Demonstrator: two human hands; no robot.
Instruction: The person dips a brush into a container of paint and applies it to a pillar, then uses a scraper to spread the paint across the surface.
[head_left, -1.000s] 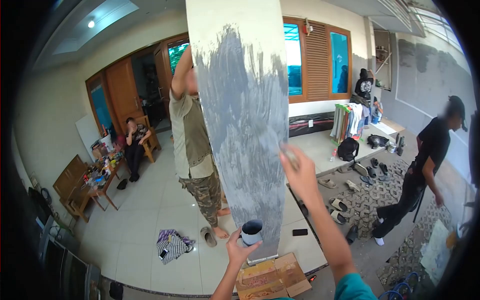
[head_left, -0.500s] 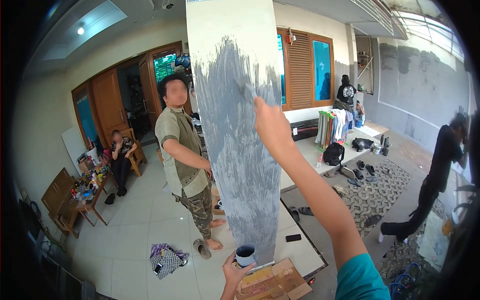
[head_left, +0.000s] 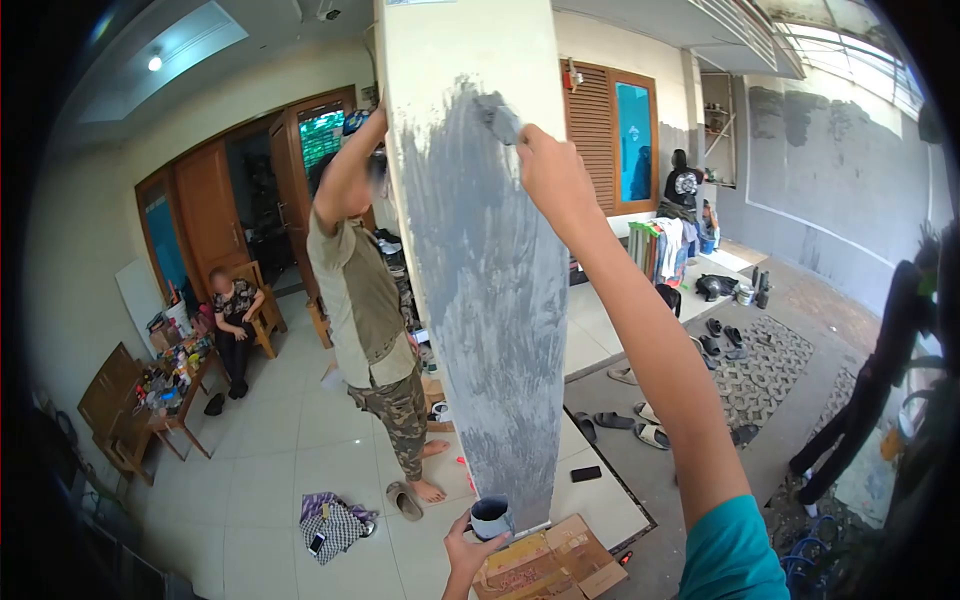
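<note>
A tall cream pillar [head_left: 485, 300] carries streaky grey paint over most of its front face, with bare cream near the top. My right hand [head_left: 558, 180] is closed on a brush [head_left: 500, 120], whose grey-coated head touches the upper part of the painted area. Low in front of the pillar, my left hand [head_left: 472, 545] is wrapped round a small cup [head_left: 491, 516] with a dark inside. Beneath the cup lies a flattened cardboard box [head_left: 550, 565].
Beside the pillar stands a person in an olive shirt [head_left: 365, 290], one arm raised. Another sits on a chair [head_left: 265, 320] at the left. A phone [head_left: 586, 474], sandals [head_left: 652, 436] and a checkered cloth [head_left: 335, 525] lie on the floor. Someone in dark clothes [head_left: 880, 380] is at the right.
My right hand and the brush have moved up the pillar. The person beside it has raised an arm towards the pillar's side. The person at the right has shifted.
</note>
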